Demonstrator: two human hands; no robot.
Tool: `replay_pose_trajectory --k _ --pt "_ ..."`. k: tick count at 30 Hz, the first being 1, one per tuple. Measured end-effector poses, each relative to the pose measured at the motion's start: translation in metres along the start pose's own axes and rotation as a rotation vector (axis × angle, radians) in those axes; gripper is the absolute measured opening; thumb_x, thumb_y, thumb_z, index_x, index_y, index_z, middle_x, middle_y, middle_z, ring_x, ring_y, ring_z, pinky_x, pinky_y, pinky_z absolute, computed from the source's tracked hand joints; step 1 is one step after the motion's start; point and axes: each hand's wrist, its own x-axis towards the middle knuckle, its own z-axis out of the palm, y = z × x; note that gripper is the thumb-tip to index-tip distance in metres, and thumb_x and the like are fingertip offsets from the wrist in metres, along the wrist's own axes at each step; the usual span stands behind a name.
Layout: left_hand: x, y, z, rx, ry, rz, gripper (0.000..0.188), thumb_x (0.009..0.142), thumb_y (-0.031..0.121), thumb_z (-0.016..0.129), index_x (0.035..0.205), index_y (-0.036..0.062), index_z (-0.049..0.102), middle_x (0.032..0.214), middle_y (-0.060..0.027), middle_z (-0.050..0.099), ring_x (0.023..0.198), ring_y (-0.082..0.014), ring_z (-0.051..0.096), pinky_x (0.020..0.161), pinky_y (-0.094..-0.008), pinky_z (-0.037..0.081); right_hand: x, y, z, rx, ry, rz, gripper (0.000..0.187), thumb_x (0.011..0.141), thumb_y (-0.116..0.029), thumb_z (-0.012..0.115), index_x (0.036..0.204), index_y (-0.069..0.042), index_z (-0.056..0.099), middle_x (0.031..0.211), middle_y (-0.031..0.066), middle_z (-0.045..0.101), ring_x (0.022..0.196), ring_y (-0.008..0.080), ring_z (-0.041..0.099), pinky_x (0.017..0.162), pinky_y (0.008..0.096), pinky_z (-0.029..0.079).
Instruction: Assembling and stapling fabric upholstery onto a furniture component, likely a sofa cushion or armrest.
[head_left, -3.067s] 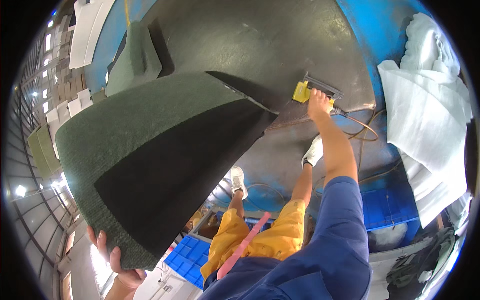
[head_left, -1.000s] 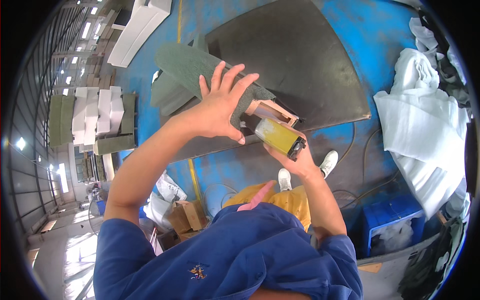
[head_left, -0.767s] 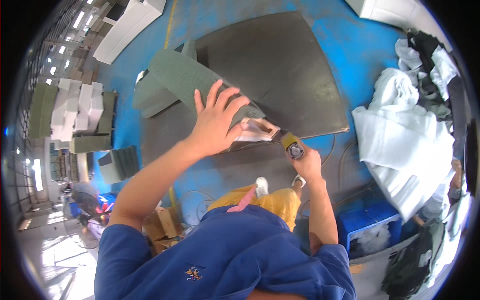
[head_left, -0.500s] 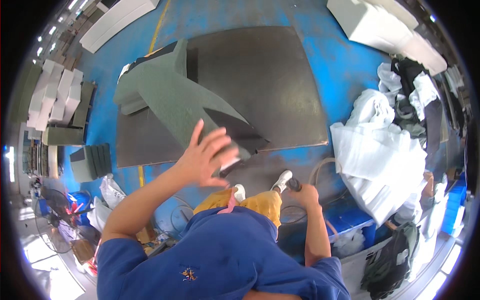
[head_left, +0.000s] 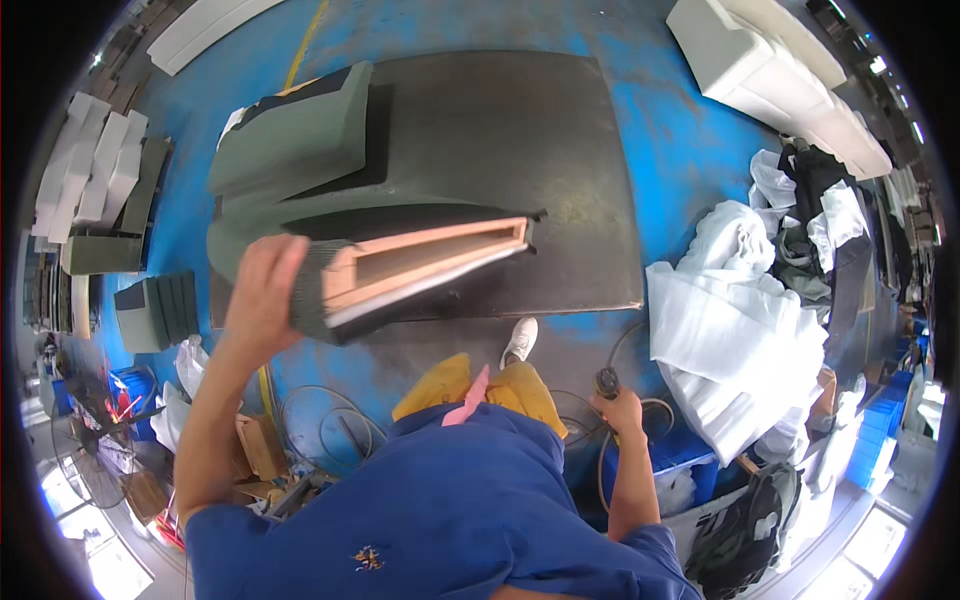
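Note:
At the near left of the low dark table, my left hand is closed over the left end of a green upholstered wooden frame. The frame is tilted, so its open underside with bare timber rails faces me and a dark cloth edge runs along it. Some of my fingers are hidden behind the fabric end. Down by my right side, my right hand is wrapped round a dark hand tool; its exact kind is hard to make out. Behind the frame, a green upholstered block lies on the table.
White wrapping sheet is heaped to the right, near a white padded piece. A hose coils on the floor at left, by cardboard pieces. A fan and green cushions stand further left.
My left hand went from spread in the air to gripping the frame's end, further left. The long green piece has turned, its open wooden underside now showing. My right hand lowered slightly with the tool.

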Motion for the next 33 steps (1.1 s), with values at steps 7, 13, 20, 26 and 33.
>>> replay_pose_trajectory --k 7,13,20,26,33 --pt "-0.122 -0.033 -0.016 -0.155 -0.143 -0.64 0.109 0.06 0.007 0.093 0.149 0.0029 0.03 0.132 -0.0214 0.052 0.122 -0.0383 0.054 0.105 -0.0451 0.045 0.071 -0.15 -0.027 0.11 -0.246 0.006 0.055 0.078 -0.05 0.076 0.109 -0.005 0.072 0.102 0.0239 0.074 0.102 0.0411 0.07 0.088 0.0479 0.053" --pt "-0.353 -0.069 0.066 -0.605 0.073 -1.338 0.112 0.062 -0.003 0.09 0.152 0.0102 0.024 0.132 -0.0128 0.056 0.122 -0.0287 0.057 0.103 -0.0407 0.048 0.086 -0.299 0.008 0.078 -0.047 -0.297 0.052 0.082 -0.047 0.076 0.111 -0.004 0.071 0.1 0.0217 0.074 0.1 0.0397 0.07 0.088 0.0476 0.053" --pt "-0.48 -0.028 0.162 -0.933 0.018 -1.622 0.09 0.086 0.004 0.079 0.151 0.0222 0.019 0.144 -0.009 0.042 0.129 -0.0291 0.05 0.083 -0.0434 0.058 0.062 -0.375 0.056 -0.04 -0.14 -0.372 0.051 0.08 -0.047 0.077 0.113 -0.009 0.071 0.102 0.0199 0.074 0.102 0.0394 0.07 0.087 0.0463 0.053" --pt "-0.422 -0.059 0.12 -0.792 -0.843 -1.588 0.094 0.073 0.049 0.088 0.138 -0.0008 0.043 0.134 -0.0221 0.058 0.135 -0.0333 0.051 0.11 -0.0416 0.04 0.034 -0.355 0.065 -0.169 0.023 -0.379 0.043 0.081 -0.041 0.079 0.096 -0.001 0.07 0.071 0.0116 0.07 0.065 0.0244 0.07 0.067 0.0382 0.054" --pt "-0.205 -0.183 0.229 -0.83 -0.563 -1.006 0.077 0.086 0.037 0.072 0.149 0.0015 0.043 0.135 -0.0304 0.059 0.125 -0.0435 0.059 0.106 -0.047 0.047 -0.019 -0.344 0.047 0.151 0.022 -0.096 0.037 0.086 -0.031 0.08 0.09 0.003 0.064 0.067 0.0066 0.066 0.056 0.0154 0.064 0.054 0.0303 0.051"
